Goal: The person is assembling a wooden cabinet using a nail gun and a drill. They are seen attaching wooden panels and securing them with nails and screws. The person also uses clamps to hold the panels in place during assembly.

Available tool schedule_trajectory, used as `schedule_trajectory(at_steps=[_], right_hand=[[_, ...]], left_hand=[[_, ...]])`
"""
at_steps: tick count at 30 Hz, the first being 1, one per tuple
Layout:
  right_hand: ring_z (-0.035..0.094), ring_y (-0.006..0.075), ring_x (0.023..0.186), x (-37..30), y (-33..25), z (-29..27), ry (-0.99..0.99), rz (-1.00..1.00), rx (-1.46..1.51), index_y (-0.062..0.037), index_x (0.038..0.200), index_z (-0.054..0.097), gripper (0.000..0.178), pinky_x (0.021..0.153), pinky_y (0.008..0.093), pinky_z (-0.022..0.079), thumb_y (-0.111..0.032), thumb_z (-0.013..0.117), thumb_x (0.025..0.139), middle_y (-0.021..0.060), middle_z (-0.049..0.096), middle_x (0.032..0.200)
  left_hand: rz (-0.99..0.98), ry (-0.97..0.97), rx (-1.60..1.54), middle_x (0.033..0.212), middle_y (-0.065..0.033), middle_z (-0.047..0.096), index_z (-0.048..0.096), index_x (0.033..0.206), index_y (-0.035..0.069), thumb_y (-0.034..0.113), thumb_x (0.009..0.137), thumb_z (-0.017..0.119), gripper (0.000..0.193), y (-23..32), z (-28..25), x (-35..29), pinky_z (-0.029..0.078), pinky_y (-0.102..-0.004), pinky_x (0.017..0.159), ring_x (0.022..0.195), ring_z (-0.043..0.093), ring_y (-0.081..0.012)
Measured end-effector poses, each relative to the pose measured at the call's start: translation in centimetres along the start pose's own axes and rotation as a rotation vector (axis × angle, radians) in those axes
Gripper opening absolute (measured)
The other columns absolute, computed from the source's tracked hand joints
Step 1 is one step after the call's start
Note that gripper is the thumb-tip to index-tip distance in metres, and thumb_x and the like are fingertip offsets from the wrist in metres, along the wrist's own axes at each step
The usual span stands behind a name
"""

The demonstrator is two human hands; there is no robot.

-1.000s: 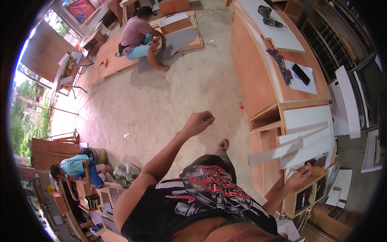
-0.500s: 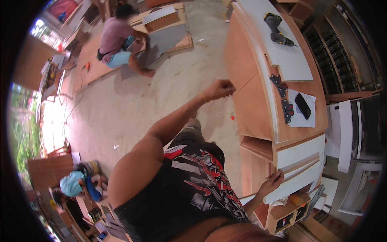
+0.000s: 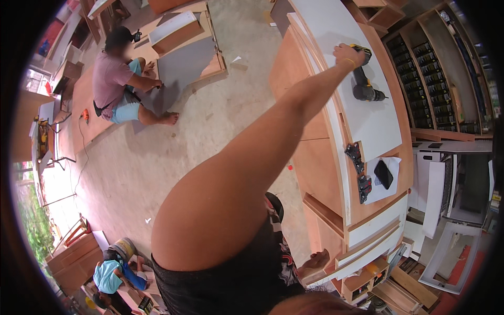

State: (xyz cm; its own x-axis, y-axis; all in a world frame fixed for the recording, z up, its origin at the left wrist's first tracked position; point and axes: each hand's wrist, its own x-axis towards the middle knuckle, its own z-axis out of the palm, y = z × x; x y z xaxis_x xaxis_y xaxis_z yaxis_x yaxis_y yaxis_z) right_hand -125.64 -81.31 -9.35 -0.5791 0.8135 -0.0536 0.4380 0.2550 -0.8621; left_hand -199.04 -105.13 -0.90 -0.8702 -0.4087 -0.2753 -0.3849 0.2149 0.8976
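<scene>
My left hand [image 3: 348, 55] reaches across to the worktop, its fingers closed around the battery end of a black and yellow cordless drill [image 3: 362, 84]. The drill lies on a white panel [image 3: 378, 126], its bit pointing right. Lower in the view, my right hand [image 3: 315, 260] hangs beside the near end of the cabinet with fingers loosely bent and apart, nothing visible in it. Close to it lie thin wooden strips [image 3: 367, 242] on a white board. Small black and red parts [image 3: 364, 188] sit near a phone [image 3: 384, 174] on a white paper sheet [image 3: 374, 196].
A person [image 3: 118, 79] squats on the left among wood panels; a second person [image 3: 107, 275] is at the lower left. An orange tool [image 3: 85, 115] with a cord lies on a board. Shelves of dark packs [image 3: 433, 79] stand at right. A small wooden box [image 3: 354, 287] stands below.
My left hand has moved up and right from beside the cabinet onto the drill. My right hand has left the wooden strips and come back toward my body. The view has shifted.
</scene>
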Motion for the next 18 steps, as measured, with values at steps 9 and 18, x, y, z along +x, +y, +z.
schedule_trajectory(at_steps=[9, 18], right_hand=[[0.059, 0.0242, 0.08, -1.5, 4.3, 2.4, -0.094, -0.262, -0.041, 0.0067, 0.109, 0.063, 0.031, 0.074, 0.0408, 0.052, -0.022, 0.056, 0.1, 0.0142, 0.064, 0.093], [0.053, 0.011, 0.065, -8.4, -3.3, 4.8, 0.186, 0.194, -0.077, 0.0005, 0.111, 0.064, 0.025, 0.058, 0.0264, 0.046, -0.021, 0.053, 0.104, 0.0049, 0.059, 0.08]], left_hand=[[-0.266, -0.137, -0.302, 0.147, -0.026, 0.045, 0.015, 0.151, -0.006, 0.027, 0.076, 0.081, 0.105, -0.5, 7.0, -2.2, 0.044, -0.0443, 0.111, 0.134, 0.051, -0.0384], [-0.297, 0.039, -0.417, 0.125, -0.0267, 0.064, 0.04, 0.128, -0.01, 0.026, 0.067, 0.093, 0.088, -2.5, 10.8, -1.0, 0.053, -0.0428, 0.1, 0.115, 0.066, -0.0384]])
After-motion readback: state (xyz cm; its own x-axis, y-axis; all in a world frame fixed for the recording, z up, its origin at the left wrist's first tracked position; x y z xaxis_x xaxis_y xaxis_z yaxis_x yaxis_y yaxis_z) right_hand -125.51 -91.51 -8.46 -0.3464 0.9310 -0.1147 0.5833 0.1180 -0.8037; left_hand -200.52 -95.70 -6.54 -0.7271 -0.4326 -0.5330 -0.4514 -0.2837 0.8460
